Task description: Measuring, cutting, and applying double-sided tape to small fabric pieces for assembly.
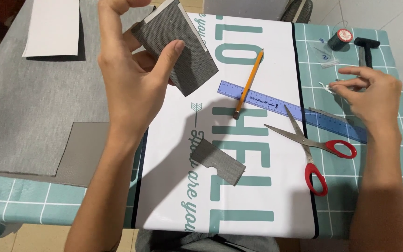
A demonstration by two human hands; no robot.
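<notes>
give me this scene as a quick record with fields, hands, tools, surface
left hand: left hand raised, gripping a folded grey fabric piece
right hand: right hand over the table's right side, pinching something small and white, too small to identify
cut piece: small grey notched piece lying on the white mat
tools: pencil lying across the blue ruler; red-handled scissors open; dark thread spool; hammer
surface: teal checked tablecloth; grey fabric sheet at left

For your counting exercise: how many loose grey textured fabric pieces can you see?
2: one grey piece held up in the left hand, one notched piece lying on the white mat. Others may be hidden.
</notes>
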